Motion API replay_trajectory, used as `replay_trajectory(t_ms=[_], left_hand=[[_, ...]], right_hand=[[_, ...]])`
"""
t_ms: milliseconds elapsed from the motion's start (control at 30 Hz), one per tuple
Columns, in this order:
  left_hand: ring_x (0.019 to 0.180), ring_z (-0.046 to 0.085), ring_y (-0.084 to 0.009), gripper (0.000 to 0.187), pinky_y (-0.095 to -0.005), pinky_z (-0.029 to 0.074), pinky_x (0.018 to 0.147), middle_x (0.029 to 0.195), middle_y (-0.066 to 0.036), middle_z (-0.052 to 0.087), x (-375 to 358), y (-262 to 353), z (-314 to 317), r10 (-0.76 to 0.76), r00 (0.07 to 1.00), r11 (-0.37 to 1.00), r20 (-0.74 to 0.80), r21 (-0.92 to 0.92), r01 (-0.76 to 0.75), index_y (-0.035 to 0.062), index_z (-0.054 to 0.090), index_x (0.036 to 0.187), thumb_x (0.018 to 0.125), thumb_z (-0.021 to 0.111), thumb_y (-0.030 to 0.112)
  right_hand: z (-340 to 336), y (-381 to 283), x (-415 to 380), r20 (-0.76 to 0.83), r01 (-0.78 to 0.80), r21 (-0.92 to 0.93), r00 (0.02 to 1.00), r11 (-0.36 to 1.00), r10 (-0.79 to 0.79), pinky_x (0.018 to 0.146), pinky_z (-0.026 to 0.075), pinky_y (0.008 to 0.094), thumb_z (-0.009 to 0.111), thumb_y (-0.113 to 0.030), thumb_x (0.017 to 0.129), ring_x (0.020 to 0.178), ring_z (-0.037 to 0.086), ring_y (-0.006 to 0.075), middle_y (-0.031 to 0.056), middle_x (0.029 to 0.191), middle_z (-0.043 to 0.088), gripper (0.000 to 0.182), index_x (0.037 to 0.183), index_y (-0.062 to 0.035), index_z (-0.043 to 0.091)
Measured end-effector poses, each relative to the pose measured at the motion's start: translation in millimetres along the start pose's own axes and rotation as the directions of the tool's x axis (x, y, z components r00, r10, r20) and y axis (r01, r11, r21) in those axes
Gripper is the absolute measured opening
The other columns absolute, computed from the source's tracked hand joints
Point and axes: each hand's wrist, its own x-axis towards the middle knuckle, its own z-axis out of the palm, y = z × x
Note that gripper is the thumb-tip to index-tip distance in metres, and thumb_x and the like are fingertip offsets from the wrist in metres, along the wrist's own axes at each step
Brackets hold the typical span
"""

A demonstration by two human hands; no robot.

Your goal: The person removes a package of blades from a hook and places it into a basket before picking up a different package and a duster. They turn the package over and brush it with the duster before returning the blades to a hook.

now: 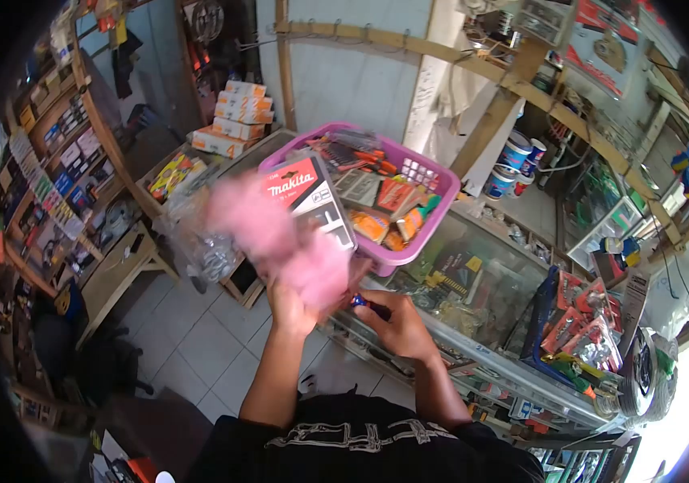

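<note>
A pink cloth (320,274), smeared by motion, is bunched in my left hand (289,310). It covers most of that hand's fingers and hangs in front of the basket's near left side. My right hand (399,324) is closed around a small tool with a dark blue and reddish handle (370,304); its other end is hidden near the cloth. Just beyond the cloth, a Makita package (318,193) leans at the left of a pink plastic basket (433,241). Inside the basket lie orange packets (370,226) and several other packaged goods.
Under the basket runs a glass display counter (489,274) with goods inside. On its right stands a dark blue basket (539,322) of red packages, beside a wire coil (639,374). White and orange boxes (240,121) are stacked behind. A wooden bench (123,278) and shelves (62,145) are left.
</note>
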Motion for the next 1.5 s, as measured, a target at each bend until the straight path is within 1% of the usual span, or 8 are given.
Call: replay_trajectory(t_ms=[400,600,700,867,1100,1233,1367,1500], left_hand=[[0.129,0.064,-0.0352,0.048,-0.0573,0.057,0.106,0.145,-0.016,0.060,-1,43,-36,0.065,0.984,0.993,-0.165,0.111,-0.047,0.0045,0.045,0.156,0.113,0.049,0.026],[0.134,0.062,-0.0337,0.048,-0.0567,0.053,0.112,0.153,-0.016,0.056,-1,55,-28,0.029,0.997,0.995,-0.075,-0.089,-0.036,0.0048,0.044,0.158,0.114,0.045,0.026],[0.135,0.061,-0.0311,0.049,-0.0525,0.051,0.114,0.153,-0.013,0.056,6,48,-42,0.098,0.981,0.995,-0.170,0.024,-0.095,0.0052,0.045,0.157,0.114,0.048,0.029],[0.129,0.065,-0.0335,0.045,-0.0533,0.058,0.104,0.144,-0.013,0.061,3,18,-29,0.069,0.977,0.990,-0.200,0.138,-0.042,0.0072,0.049,0.149,0.113,0.052,0.032],[0.129,0.063,-0.0235,0.040,-0.0463,0.053,0.112,0.142,-0.007,0.063,22,15,-4,0.172,0.980,0.952,-0.098,0.273,-0.139,0.0081,0.052,0.146,0.115,0.054,0.033],[0.132,0.061,-0.0226,0.043,-0.0450,0.049,0.115,0.143,-0.006,0.063,21,6,17,0.045,0.999,0.991,-0.018,0.127,-0.042,0.0063,0.054,0.147,0.114,0.055,0.033],[0.126,0.064,-0.0226,0.041,-0.0440,0.052,0.111,0.140,-0.007,0.064,27,-5,21,0.019,1.000,0.975,0.015,0.221,-0.022,0.0066,0.053,0.148,0.112,0.057,0.028],[0.122,0.067,-0.0228,0.038,-0.0439,0.057,0.104,0.134,-0.011,0.065,29,-10,33,-0.043,0.998,0.994,0.049,0.101,0.038,0.0084,0.050,0.146,0.114,0.056,0.027]], right_hand=[[67,-21,44,0.115,-0.019,0.026,0.993,0.999,0.016,0.068,0.049,0.0395,0.070,-0.017,0.104,0.067,0.054,0.0194,0.0200,0.080,0.066,0.026,0.119,0.0042,0.071],[63,-9,42,0.219,-0.103,0.088,0.972,0.991,0.082,0.069,0.046,0.0307,0.068,-0.017,0.106,0.077,0.050,0.0076,0.0013,0.079,0.062,0.024,0.119,0.0036,0.072],[52,-13,44,0.159,-0.150,0.075,0.978,0.986,0.137,0.072,0.051,0.0339,0.072,-0.017,0.103,0.074,0.057,0.0140,0.0136,0.083,0.072,0.028,0.120,0.0043,0.074],[51,-30,42,0.065,-0.073,0.056,0.995,0.996,0.069,0.063,0.044,0.0366,0.066,-0.014,0.105,0.069,0.044,0.0142,0.0100,0.071,0.051,0.017,0.109,0.0026,0.067],[11,-19,21,-0.128,0.052,-0.101,0.990,0.994,-0.065,0.064,0.045,0.0351,0.068,-0.016,0.104,0.071,0.047,0.0132,0.0095,0.075,0.059,0.021,0.110,0.0040,0.069],[1,-12,9,-0.228,-0.262,0.048,0.937,0.964,0.266,0.072,0.052,0.0342,0.074,-0.016,0.101,0.076,0.061,0.0141,0.0157,0.086,0.073,0.029,0.120,0.0053,0.073],[-10,1,-4,-0.193,-0.014,-0.026,0.981,1.000,0.009,0.065,0.044,0.0310,0.070,-0.014,0.103,0.072,0.045,0.0099,0.0040,0.076,0.056,0.024,0.118,0.0042,0.072],[-20,-14,-12,-0.377,-0.201,0.054,0.903,0.978,0.207,0.065,0.042,0.0251,0.069,-0.010,0.102,0.075,0.051,0.0044,-0.0009,0.080,0.062,0.016,0.109,0.0048,0.072]])
